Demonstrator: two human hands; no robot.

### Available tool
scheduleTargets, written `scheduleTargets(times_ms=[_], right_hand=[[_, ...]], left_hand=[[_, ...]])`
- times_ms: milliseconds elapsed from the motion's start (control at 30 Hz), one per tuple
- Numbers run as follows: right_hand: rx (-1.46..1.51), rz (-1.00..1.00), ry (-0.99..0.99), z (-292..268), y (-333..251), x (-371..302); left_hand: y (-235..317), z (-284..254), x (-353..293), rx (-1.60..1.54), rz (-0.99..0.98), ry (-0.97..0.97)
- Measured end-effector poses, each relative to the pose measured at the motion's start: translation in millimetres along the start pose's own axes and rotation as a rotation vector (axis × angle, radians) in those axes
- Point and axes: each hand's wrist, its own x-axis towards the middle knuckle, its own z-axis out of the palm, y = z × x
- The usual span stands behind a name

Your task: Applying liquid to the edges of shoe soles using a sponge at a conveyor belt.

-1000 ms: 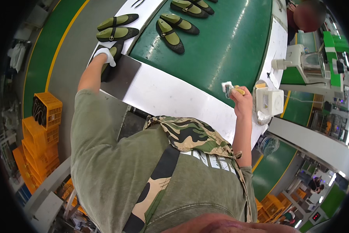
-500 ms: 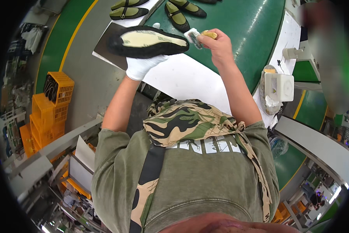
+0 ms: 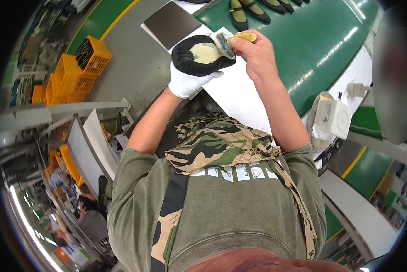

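My left hand [image 3: 185, 84], in a white glove, grips a black shoe upper [image 3: 184, 64] from below. The pale cream bottom [image 3: 204, 53] of the shoe faces up, edged by gathered black material. Between the thumb and fingers of my bare right hand [image 3: 260, 56] is a brush with a yellowish handle [image 3: 245, 36]. Its flat head [image 3: 223, 42], coated in something whitish, lies over the right end of the shoe and seems to touch it. The glove and the shoe hide most of my left fingers.
Finished-looking dark shoes [image 3: 251, 10] with green linings stand on the green table surface [image 3: 298, 50]. A dark square board [image 3: 172, 23] lies at the white edge. To the right sits a white plastic container [image 3: 332, 117]. Yellow crates [image 3: 72, 75] are stacked on the floor at left.
The shoe has tilted and looks shorter, and its right end now meets the brush head. The whole view has shifted, with the table and crates appearing farther right.
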Motion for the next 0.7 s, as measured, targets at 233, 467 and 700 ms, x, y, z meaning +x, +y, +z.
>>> scheduleTargets(times_ms=[233, 467, 700], right_hand=[[0.039, -0.091, -0.262, 61.1, -18.4, 1.7], [0.06, -0.211, -0.514, 121.4, 4.0, 36.0], [-0.258, -0.219, -0.813, 168.3, 44.0, 49.4]], left_hand=[[31.0, -32.8, -25.3, 0.218, -0.3, -0.008], [41.6, -93.9, -47.3, -0.096, -0.446, -0.148], [55.0, -159.6, -83.5, -0.496, -0.597, -0.062]])
